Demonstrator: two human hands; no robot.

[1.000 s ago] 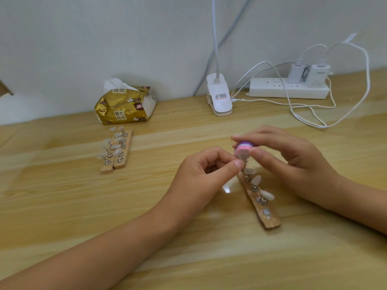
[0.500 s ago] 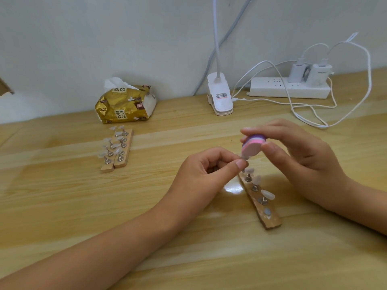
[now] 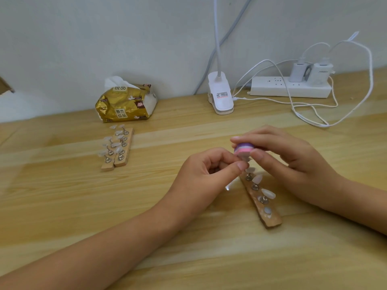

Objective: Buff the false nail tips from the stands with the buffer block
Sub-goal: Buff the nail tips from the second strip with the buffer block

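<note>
near stand: lies slantwise on the table just below the hands; three pale tips sit on its pegs and the nearest peg is bare.
left hand: fingers curled in, thumb and forefinger pinched together right under the block. the nail tip they must be holding is hidden from here.
right hand: thumb below and fingers on top, closed narrow on the buffer block, with nothing else in it.
change: half a second ago the block was up and off to the right; now it's back down against the left fingertips, where it was a second ago.
meaning: looks like one pass of a back-and-forth rub — this tip is mid-buff, with three more waiting on the stand.
far stands: two side by side, well off to the left, pegs full.
by the wall: tissue pack, lamp clip, power strip.
</note>
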